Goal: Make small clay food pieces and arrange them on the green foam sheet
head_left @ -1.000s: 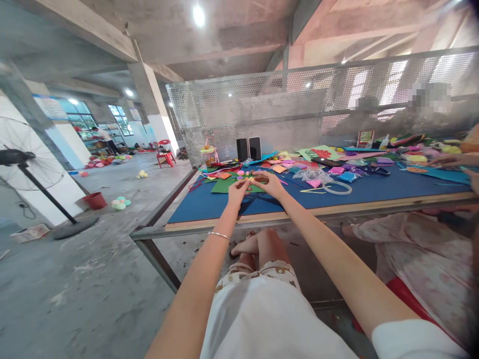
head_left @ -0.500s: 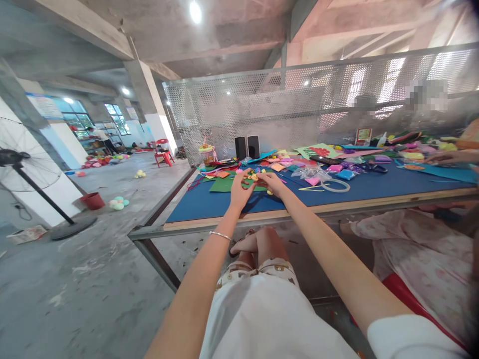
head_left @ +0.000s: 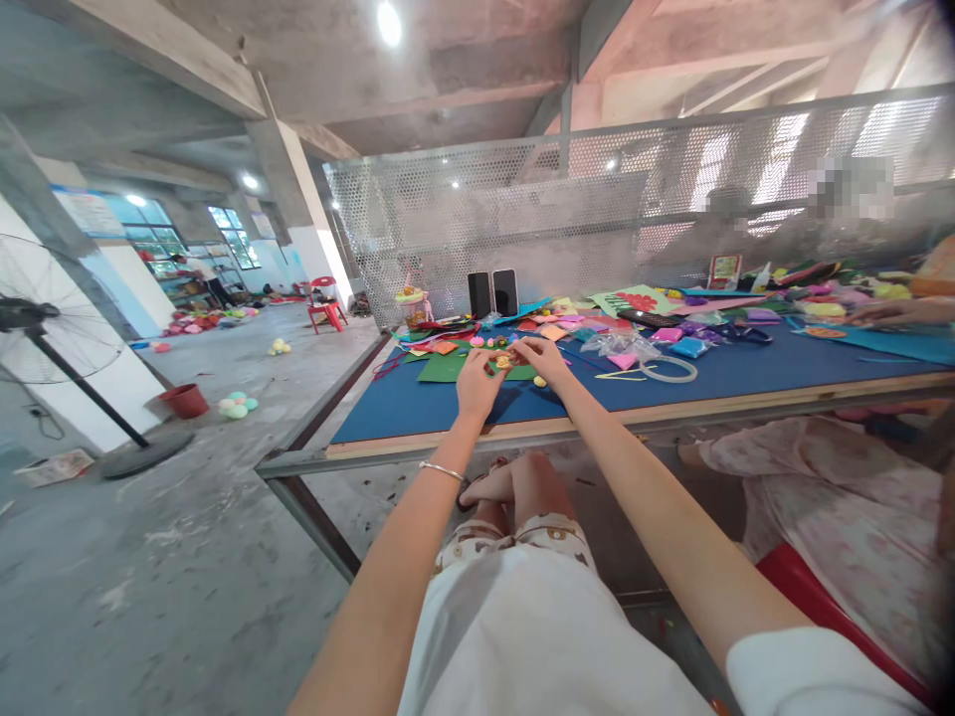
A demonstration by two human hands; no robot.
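both hands met over a green sheet (head_left: pixel 448 369) on the table (head_left: pixel 418 406)
left hand (head_left: pixel 476 383) and right hand (head_left: pixel 544 360) pinched a small yellow piece (head_left: pixel 504 361), seemingly; grip clenched

Bright, even daylight fills the hall, helped by round ceiling lamps (head_left: pixel 387 19) high above the hands (head_left: pixel 511 366). Shadows beneath them are soft. Edges bend and stretch strongly; the far right smears into blur.

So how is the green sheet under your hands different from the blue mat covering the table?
The green sheet is small and lies at the far left, while the blue mat covers nearly the whole tabletop. The green sheet sits on top; the blue mat lies beneath it. The left hand and right hand work a small yellow piece over the green sheet. Both lie flat.
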